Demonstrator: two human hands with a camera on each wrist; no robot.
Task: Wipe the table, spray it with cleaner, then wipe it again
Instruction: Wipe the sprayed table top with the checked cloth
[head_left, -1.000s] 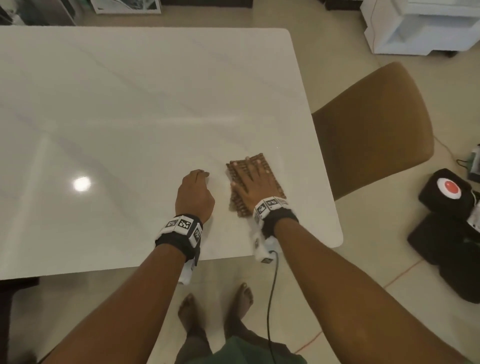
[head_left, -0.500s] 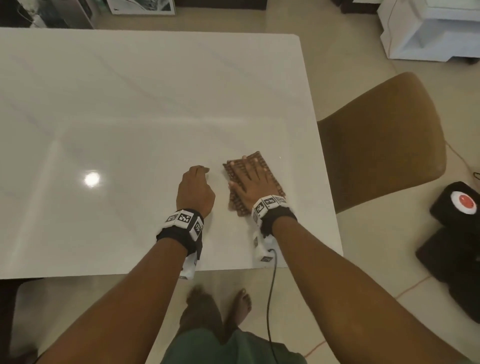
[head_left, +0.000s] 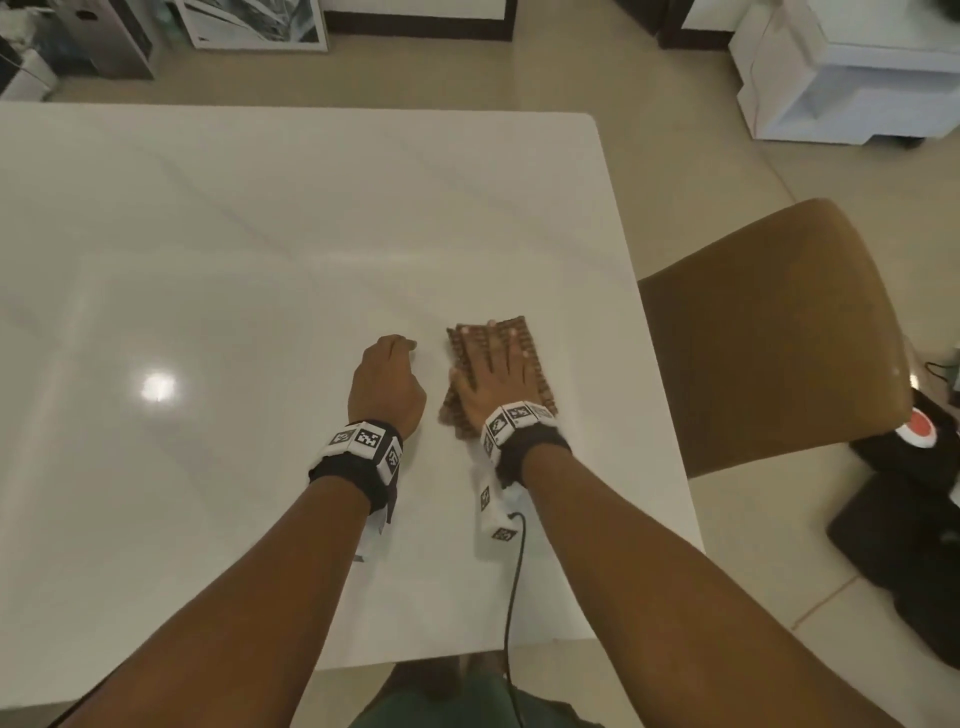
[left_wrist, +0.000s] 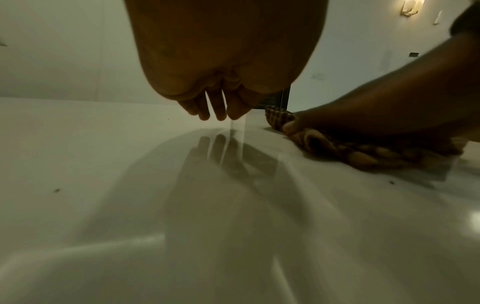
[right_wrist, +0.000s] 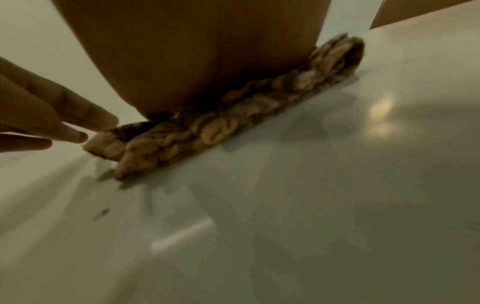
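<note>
A folded brown woven cloth (head_left: 540, 384) lies on the white table (head_left: 260, 234) near its right edge. My right hand (head_left: 493, 358) presses flat on it, fingers spread and straight. From the right wrist view the cloth (right_wrist: 233, 121) shows as a folded strip under the palm (right_wrist: 207, 61). My left hand (head_left: 389, 379) hovers just left of the cloth and holds nothing. Its fingers (left_wrist: 215, 111) hang down a little above the glossy top. The left fingertips (right_wrist: 78, 127) sit close to the cloth's near corner. No spray bottle is in view.
A brown chair (head_left: 769, 332) stands at the table's right side, close to the cloth. White furniture (head_left: 841, 78) sits on the floor beyond it. Black gear with a red button (head_left: 919, 441) lies on the floor at right. A cable (head_left: 514, 597) trails from my right wrist.
My right hand has slid the cloth forward, away from the table's near edge. The left hand has moved along beside it. I have stepped closer to the table.
</note>
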